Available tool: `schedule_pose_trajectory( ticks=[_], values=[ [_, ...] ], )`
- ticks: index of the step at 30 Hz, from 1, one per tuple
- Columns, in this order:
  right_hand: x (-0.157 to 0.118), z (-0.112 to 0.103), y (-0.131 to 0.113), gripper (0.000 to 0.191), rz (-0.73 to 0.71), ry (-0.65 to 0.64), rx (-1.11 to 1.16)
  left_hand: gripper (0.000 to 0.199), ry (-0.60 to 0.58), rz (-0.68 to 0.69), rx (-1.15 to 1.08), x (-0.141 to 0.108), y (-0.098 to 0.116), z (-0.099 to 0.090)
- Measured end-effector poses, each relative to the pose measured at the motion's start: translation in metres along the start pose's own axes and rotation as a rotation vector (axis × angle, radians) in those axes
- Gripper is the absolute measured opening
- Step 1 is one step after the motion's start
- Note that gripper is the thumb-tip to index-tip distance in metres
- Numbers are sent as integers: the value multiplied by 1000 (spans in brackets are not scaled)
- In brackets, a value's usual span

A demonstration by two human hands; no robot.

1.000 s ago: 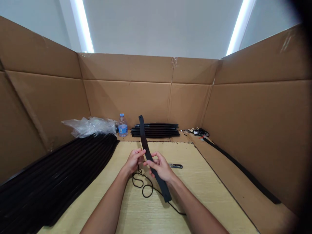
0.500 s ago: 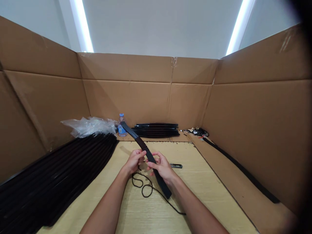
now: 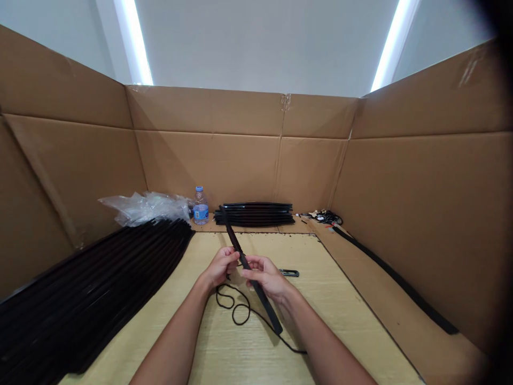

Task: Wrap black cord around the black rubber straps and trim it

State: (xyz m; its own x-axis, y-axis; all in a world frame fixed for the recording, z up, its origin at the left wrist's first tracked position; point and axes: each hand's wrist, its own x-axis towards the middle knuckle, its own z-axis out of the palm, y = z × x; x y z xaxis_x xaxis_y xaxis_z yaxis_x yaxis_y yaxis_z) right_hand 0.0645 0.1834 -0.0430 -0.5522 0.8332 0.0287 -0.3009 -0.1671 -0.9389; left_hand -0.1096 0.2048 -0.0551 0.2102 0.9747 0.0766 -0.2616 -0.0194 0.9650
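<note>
Above the middle of the board I hold a long, slightly curved black strip [image 3: 262, 299], tilted with its far end up and left. Dark ridges, perhaps turns of cord, cross it near its middle. My left hand [image 3: 221, 266] is closed at those ridges, its thumb against the strip's left side. Just nearer to me, my right hand [image 3: 267, 278] grips the strip between thumb and fingers. A thin black cord [image 3: 241, 324] hangs by my left hand, loops over the board and runs under my right forearm. Behind my right hand lies a small dark-handled tool [image 3: 289, 272], partly hidden.
Many black strips [image 3: 100, 289] cover the left side, with clear plastic bags [image 3: 148, 208] behind them. A water bottle [image 3: 201, 207] and a stack of black pieces [image 3: 256, 214] stand at the back. Another strip [image 3: 396, 278] lies right. Cardboard walls [image 3: 240, 160] enclose the pale board [image 3: 320, 321].
The black strip has turned about its length, now showing its narrow edge instead of its broad face. Its far end has swung right. Both hands stay nearly in place.
</note>
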Motion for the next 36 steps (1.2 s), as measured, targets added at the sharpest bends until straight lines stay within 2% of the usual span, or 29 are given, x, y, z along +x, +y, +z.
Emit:
schedule_pose_trajectory(
  ticks=[6, 12, 14, 18, 23, 26, 30, 34, 36],
  values=[
    [-3, 3, -2, 73, -60, 17, -54, 48, 23, 28, 8, -1, 3, 4],
    [3, -1, -7, 59, -81, -27, -57, 52, 136, 57, -11, 2, 3, 2],
    [6, -1, -5, 59, -73, 11, -56, 53, 162, 46, -1, 3, 2, 1],
    [10, 0, 1, 74, -43, 123, -27, 52, 158, 4, 31, 4, -1, 3],
    [11, -1, 2, 57, -44, 153, -97, 54, 147, -2, 32, 4, -6, 7],
    [10, -3, 0, 58, -26, 130, -121, 54, 184, 18, 26, 3, -5, 13],
    [10, -6, -3, 74, -21, 133, -145, 52, 138, 34, 30, 4, -1, 22],
    [7, -16, -11, 57, -71, 59, -253, 48, 55, 20, 80, 7, 5, 28],
    [3, -22, -15, 59, -72, 20, -257, 47, 21, -12, 108, 7, 7, 30]
  ],
)
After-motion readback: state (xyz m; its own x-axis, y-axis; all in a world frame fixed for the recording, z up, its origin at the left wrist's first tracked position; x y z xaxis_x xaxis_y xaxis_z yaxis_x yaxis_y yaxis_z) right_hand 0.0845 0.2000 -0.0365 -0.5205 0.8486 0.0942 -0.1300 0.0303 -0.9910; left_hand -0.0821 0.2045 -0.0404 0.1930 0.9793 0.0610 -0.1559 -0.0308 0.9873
